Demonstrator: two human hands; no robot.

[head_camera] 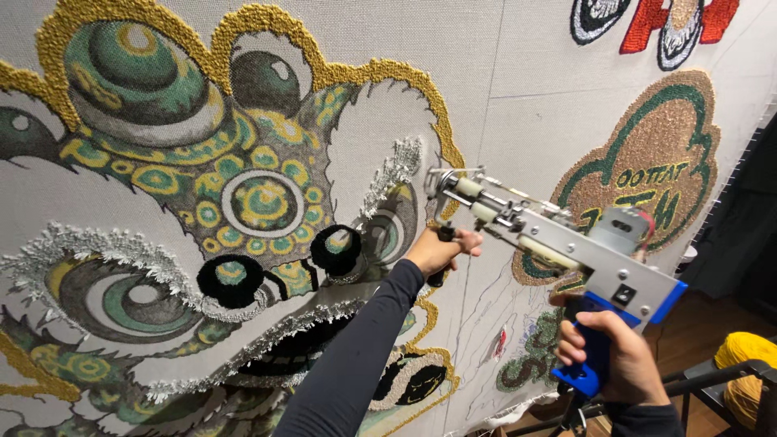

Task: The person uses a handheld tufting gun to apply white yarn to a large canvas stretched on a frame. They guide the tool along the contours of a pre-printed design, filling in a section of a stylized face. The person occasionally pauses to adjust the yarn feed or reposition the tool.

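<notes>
Gripping a silver, blue-handled tufting gun (558,243), right hand (615,364) wraps its grip, left hand (437,251) seemingly its front handle.

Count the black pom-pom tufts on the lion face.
2. One black tuft sits left of the nose; the other sits right, beside the left hand. The forearm may hide more.

Your silver metal tufting gun (558,243) has a blue plastic handle. The grey stretched backing cloth (518,73) carries a lion face tufted green, yellow, gold, black. Yellow yarn ball (749,352) at the cloth's lower right corner.
</notes>
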